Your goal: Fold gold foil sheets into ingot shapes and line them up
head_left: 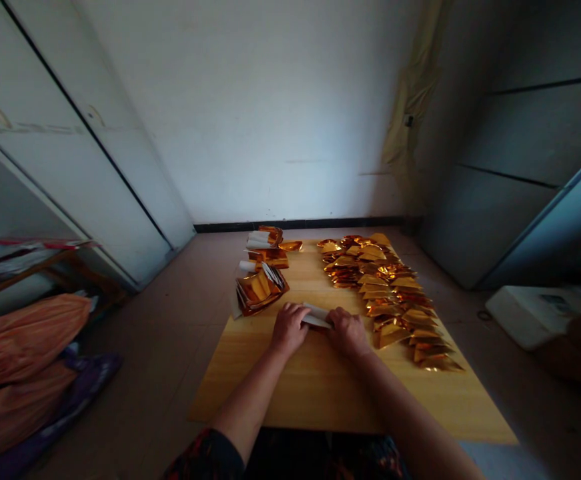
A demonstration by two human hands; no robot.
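Note:
A small sheet of paper (pixel 316 316), pale grey on its upper face, lies between my hands over the middle of the wooden table. My left hand (pixel 290 327) grips its left end, fingers closed. At the right end my right hand (pixel 347 330) holds it with curled fingers. A little gold shows under its near edge. Left of my hands sits a stack of gold foil paper sheets (pixel 260 288), bent and fanned. On the right lie rows of folded gold foil pieces (pixel 395 287), overlapping one another.
More gold sheets (pixel 268 258) sit at the table's (pixel 250 373) far left corner. A white wall (pixel 280 120) stands behind. Orange cloth (pixel 30 340) lies at left, a white box (pixel 530 313) on the floor at right, beside a grey cabinet (pixel 515 153).

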